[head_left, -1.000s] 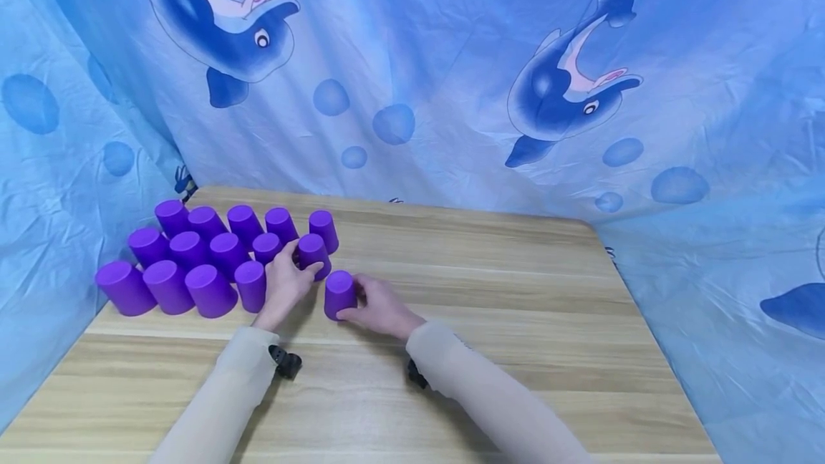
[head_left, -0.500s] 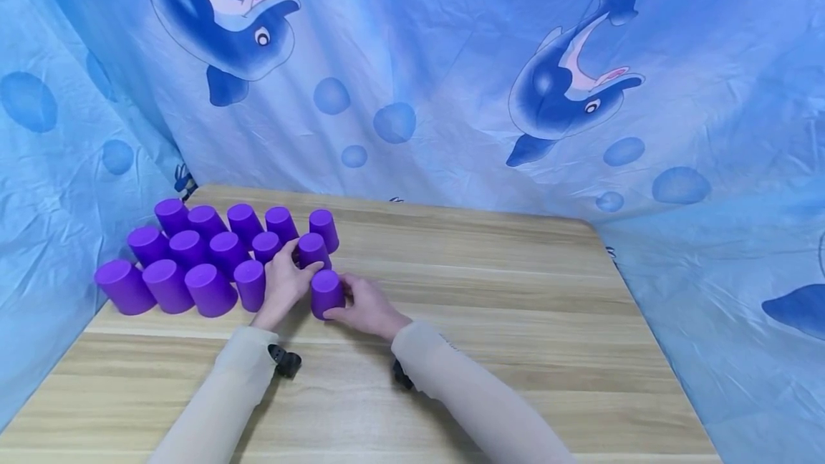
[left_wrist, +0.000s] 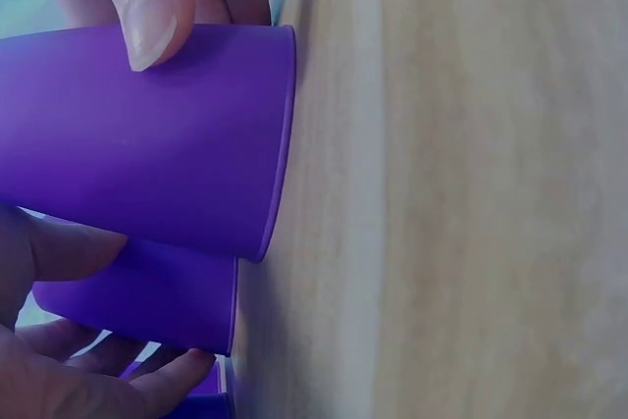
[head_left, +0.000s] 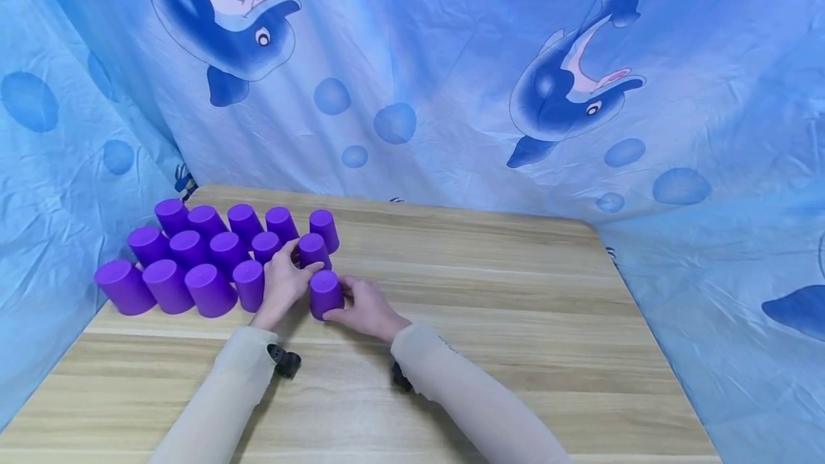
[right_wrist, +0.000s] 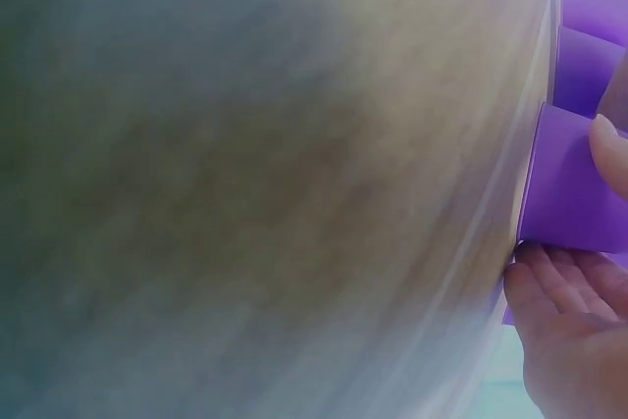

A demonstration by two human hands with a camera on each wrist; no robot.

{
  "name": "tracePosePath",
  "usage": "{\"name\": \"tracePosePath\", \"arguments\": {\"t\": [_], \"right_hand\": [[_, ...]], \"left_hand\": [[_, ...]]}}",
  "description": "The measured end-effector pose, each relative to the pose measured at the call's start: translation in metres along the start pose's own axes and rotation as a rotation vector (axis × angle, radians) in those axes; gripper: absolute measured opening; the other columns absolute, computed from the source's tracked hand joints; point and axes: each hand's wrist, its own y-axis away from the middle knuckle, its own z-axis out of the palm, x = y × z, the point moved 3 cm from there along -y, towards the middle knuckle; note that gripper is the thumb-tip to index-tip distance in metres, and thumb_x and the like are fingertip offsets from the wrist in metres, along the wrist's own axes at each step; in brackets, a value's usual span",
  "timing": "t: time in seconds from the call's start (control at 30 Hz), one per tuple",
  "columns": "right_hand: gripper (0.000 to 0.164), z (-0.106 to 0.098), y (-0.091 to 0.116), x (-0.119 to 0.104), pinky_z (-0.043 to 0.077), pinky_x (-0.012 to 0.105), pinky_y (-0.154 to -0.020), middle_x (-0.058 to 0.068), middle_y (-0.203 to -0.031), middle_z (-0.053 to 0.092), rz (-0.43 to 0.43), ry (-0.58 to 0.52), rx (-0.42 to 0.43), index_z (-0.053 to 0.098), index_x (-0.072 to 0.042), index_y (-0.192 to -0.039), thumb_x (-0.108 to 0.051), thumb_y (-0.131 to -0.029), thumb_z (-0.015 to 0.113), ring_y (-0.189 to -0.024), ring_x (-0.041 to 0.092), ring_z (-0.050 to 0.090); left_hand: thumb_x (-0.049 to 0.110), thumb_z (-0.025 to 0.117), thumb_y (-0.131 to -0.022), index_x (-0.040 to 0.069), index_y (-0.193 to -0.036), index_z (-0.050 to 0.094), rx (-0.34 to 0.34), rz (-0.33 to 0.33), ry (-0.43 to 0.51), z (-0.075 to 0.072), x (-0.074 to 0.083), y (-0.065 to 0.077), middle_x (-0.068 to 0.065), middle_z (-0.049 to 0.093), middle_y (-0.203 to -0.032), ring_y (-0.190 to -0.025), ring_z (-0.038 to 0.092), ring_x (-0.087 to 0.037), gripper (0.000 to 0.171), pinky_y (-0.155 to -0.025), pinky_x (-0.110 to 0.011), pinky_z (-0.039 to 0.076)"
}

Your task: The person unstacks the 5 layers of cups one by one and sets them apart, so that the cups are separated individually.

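Purple cups stand upside down in rows on the wooden table. My left hand (head_left: 283, 283) holds one cup (head_left: 312, 249) at the right end of the middle row, its thumb and fingers on either side. Just in front of that, my right hand (head_left: 369, 308) grips the nearest right-hand cup (head_left: 325, 295) from its right, thumb low on the near side. In the left wrist view this front cup (left_wrist: 147, 134) overlaps the cup (left_wrist: 147, 296) between my left fingers. The right wrist view shows the front cup (right_wrist: 574, 183) with its rim down at the tabletop.
Several more purple cups (head_left: 210, 291) stand close together to the left of my left hand. Behind the held pair is another single cup (head_left: 324, 230). The wooden table (head_left: 503, 306) stretches to the right, with a blue dolphin-print curtain (head_left: 445, 56) around it.
My right hand has slid its cup a little to the left, up close to my left hand, then stayed nearly still. The left hand keeps its place on its cup.
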Motion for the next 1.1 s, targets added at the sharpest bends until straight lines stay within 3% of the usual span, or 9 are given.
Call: {"name": "tracePosePath", "arguments": {"t": [0.77,1.1], "right_hand": [[0.064,-0.003,0.003,0.004,0.042,0.019,-0.094,0.005,-0.127,0.059,0.019,0.004,-0.007,0.053,-0.004,-0.132,-0.022,-0.077,0.081,-0.112,0.01,0.056],[0.063,-0.007,0.007,0.009,0.041,0.021,-0.096,0.007,-0.128,0.058,-0.007,-0.014,-0.017,0.054,-0.005,-0.132,-0.021,-0.078,0.081,-0.115,0.014,0.055]], "left_hand": [[0.014,0.077,-0.081,-0.001,-0.137,0.045,-0.017,-0.028,0.036,0.0,0.003,0.0,-0.027,0.054,-0.127,-0.117,0.05,-0.042,0.067,-0.1,-0.051,0.037],[0.016,0.077,-0.081,-0.002,-0.142,0.038,-0.034,0.024,0.041,-0.006,0.011,0.0,-0.027,0.049,-0.132,-0.119,0.049,-0.043,0.075,-0.1,-0.05,0.039]]}}
